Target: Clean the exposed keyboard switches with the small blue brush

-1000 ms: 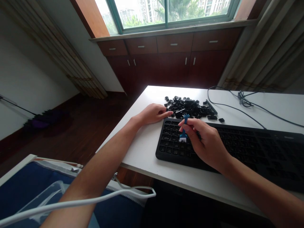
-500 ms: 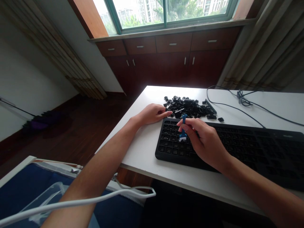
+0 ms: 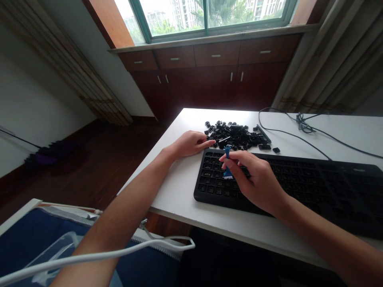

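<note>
A blue brush point(image 3: 228, 172) with white bristles is pinched between the thumb and fingers of my right hand point(image 3: 254, 173). It stands nearly upright, bristles down, over the left part of a black keyboard point(image 3: 206, 196) whose keycaps are off, leaving bare sockets. Whether the bristles touch the sockets is hard to see. My left hand point(image 3: 190, 142) rests on the white table by the keyboard's far left corner. Its fingers are curled under and the thumb points right, towards a pile of loose black keycaps point(image 3: 236, 133). I see nothing held in it.
A black cable point(image 3: 287, 137) runs from the keyboard's far edge to a tied bundle point(image 3: 303, 123). The white table point(image 3: 170, 195) ends at the left. Below it are a blue zippered fabric item point(image 3: 24, 235) and a white curved bar point(image 3: 119, 252) crossing my left forearm.
The brush has shifted slightly left across the sockets and its bristle end has turned. My left hand stays in place; the whole view has moved a little.
</note>
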